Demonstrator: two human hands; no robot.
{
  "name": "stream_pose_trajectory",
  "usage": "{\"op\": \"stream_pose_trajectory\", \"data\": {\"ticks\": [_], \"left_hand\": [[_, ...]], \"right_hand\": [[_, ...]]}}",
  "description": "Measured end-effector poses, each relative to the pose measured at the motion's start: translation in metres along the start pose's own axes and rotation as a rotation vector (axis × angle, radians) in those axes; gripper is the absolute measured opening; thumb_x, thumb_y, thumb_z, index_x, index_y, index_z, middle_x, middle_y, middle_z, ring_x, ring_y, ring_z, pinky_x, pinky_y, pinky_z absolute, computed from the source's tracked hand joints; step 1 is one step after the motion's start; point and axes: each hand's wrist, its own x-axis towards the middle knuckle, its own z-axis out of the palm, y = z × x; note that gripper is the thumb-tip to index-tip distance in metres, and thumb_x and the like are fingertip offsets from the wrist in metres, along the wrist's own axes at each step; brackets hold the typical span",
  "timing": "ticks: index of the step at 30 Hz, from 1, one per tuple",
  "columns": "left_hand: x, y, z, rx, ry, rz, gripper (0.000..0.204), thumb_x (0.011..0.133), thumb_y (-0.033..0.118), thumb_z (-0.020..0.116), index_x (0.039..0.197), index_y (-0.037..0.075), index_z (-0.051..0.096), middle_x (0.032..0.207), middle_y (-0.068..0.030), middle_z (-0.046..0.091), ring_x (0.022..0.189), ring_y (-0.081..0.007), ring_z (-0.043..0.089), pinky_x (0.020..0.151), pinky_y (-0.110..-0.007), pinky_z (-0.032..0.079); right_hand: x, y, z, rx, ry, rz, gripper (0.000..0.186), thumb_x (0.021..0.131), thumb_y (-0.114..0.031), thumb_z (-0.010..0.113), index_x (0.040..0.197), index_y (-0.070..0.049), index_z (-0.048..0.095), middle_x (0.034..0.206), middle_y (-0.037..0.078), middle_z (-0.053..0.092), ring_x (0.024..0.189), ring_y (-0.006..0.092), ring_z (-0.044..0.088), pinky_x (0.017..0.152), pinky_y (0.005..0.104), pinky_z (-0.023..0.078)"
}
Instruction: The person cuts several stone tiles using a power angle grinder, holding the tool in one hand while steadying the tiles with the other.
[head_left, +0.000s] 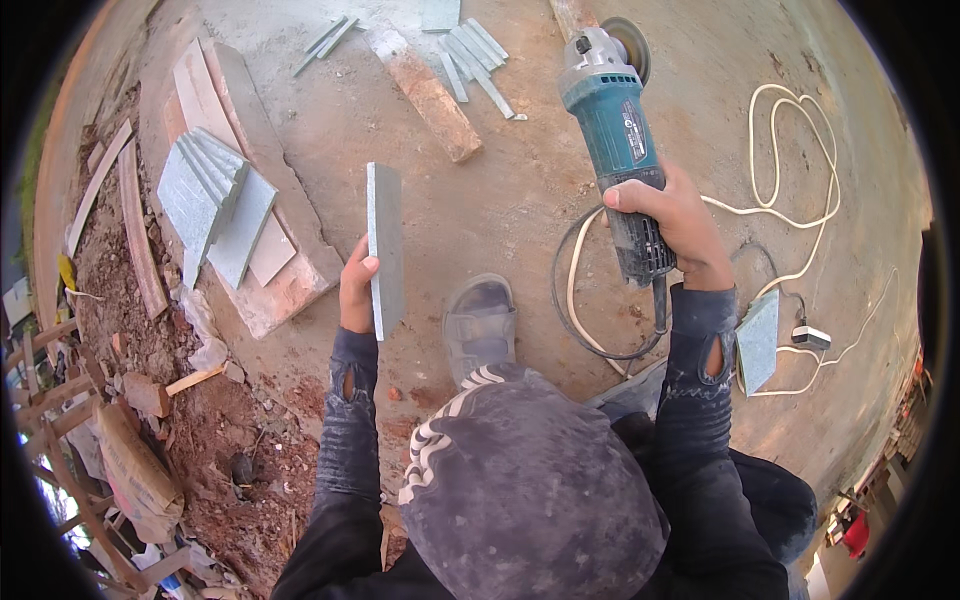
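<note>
My left hand (357,285) grips a grey-green stone tile (386,250) by its left edge, holding it upright so that its thin side shows. In my right hand (675,222) is a teal and black angle grinder (618,130), wrapped by the fingers around its body. The grinder's disc (628,48) points away from me, at the far end of the tool; whether it spins I cannot tell. From the grinder's rear a dark cord (659,305) runs down and loops to the left. Both hands are apart from each other.
Stacked cut tiles (215,200) lean on a board (300,290) at left. Tile strips (475,55) and a dusty wooden piece (425,90) lie ahead. A white extension cord (770,205), a socket block (811,337) and another tile (758,340) are at right. Rubble (240,440) covers the lower left.
</note>
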Motion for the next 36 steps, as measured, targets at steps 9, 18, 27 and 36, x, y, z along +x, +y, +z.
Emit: {"op": "stream_pose_trajectory", "data": {"ticks": [9,18,27,36], "left_hand": [[0.033,0.041,0.058,-1.201,-0.584,0.154,0.093,0.082,0.061,0.06,0.152,0.011,0.025,0.145,-0.028,0.033,0.13,-0.0402,0.042,0.108,-0.059,0.032],[0.043,0.058,0.077,-1.283,-0.677,0.194,0.09,0.089,0.064,0.046,0.154,0.01,0.016,0.148,-0.0352,0.025,0.133,-0.0489,0.039,0.106,-0.064,0.035],[0.039,0.07,0.086,-1.371,-0.674,0.123,0.087,0.09,0.058,0.051,0.153,0.006,0.019,0.147,-0.034,0.028,0.132,-0.0476,0.039,0.106,-0.059,0.038],[0.042,0.073,0.087,-1.358,-0.663,0.079,0.084,0.083,0.049,0.068,0.148,0.011,0.031,0.146,-0.0245,0.034,0.123,-0.0365,0.047,0.1,-0.049,0.044]], "right_hand": [[-0.001,-0.001,0.003,0.013,-0.002,0.003,0.042,0.071,-0.026,0.077,0.099,0.0,0.06,0.08,0.004,0.062,0.064,0.0113,0.06,0.06,0.0244,0.047],[-0.003,0.004,-0.001,0.021,0.009,-0.002,0.04,0.071,-0.023,0.076,0.101,0.0,0.059,0.08,0.004,0.061,0.064,0.0102,0.058,0.06,0.0241,0.046],[-0.006,0.002,-0.003,0.03,0.01,0.013,0.041,0.072,-0.023,0.076,0.102,-0.001,0.059,0.081,0.003,0.059,0.067,0.0103,0.057,0.06,0.0242,0.046],[-0.008,0.001,-0.008,0.019,0.007,-0.006,0.04,0.073,-0.024,0.076,0.101,-0.002,0.059,0.08,0.003,0.059,0.066,0.01,0.057,0.06,0.0244,0.046]]}}
